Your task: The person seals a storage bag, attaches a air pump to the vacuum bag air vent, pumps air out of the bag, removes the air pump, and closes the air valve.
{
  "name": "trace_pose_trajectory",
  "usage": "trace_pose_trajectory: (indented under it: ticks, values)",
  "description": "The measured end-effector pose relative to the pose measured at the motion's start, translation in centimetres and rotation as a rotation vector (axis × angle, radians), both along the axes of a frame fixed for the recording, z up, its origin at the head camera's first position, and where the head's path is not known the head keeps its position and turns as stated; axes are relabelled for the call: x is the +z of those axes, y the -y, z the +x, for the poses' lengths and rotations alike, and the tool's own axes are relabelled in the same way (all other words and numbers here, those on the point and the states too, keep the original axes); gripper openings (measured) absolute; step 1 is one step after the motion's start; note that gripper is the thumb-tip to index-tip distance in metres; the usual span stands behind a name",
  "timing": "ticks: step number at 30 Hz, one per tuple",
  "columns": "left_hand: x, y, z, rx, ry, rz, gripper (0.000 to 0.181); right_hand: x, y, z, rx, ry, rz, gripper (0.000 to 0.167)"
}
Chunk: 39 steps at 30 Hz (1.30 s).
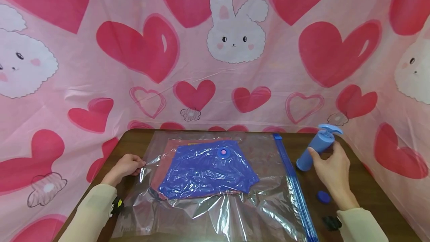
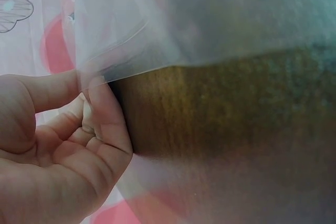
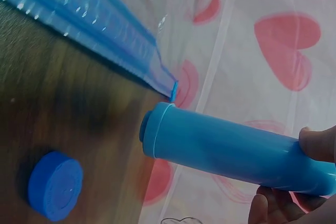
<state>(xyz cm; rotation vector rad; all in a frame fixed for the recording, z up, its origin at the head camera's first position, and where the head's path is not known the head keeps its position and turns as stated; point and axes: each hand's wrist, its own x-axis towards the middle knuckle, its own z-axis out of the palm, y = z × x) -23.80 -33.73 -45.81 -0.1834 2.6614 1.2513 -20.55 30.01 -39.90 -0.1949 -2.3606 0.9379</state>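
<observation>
A clear vacuum storage bag (image 1: 255, 212) lies flat on the table, with folded blue and pinkish-red cloth (image 1: 201, 171) inside. Its round valve (image 1: 223, 152) sits over the blue part, and a blue zip strip (image 1: 292, 182) runs down its right side. My left hand (image 1: 125, 167) pinches the bag's left edge between thumb and fingers; the left wrist view shows the film (image 2: 136, 51) lifted off the wood. At the right, my right hand (image 1: 332, 165) grips a blue hand pump (image 3: 226, 148) around its barrel, tilted, with the T-shaped handle uppermost.
A round blue cap (image 1: 323, 197) lies on the brown wooden table (image 1: 366, 204) between the zip strip and my right wrist. Pink fabric (image 1: 235, 74) printed with hearts and rabbits hangs behind the table and along both sides.
</observation>
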Motion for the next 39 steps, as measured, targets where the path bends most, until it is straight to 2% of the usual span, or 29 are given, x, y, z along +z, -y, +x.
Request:
trace_pose_trajectory:
  ticks: [15, 29, 39]
  values:
    - [0.1, -0.2, 0.0, -0.006, 0.015, 0.000, 0.018, -0.8, -2.5, 0.6, -0.041, 0.104, 0.013, 0.059]
    - [0.1, -0.1, 0.1, 0.002, 0.021, -0.021, 0.019, -1.2, -3.8, 0.0, -0.028, 0.106, 0.014, 0.066]
    - [0.1, -0.1, 0.1, 0.011, 0.019, -0.020, 0.018, -1.3, -4.2, -0.2, -0.009, 0.098, 0.031, 0.064]
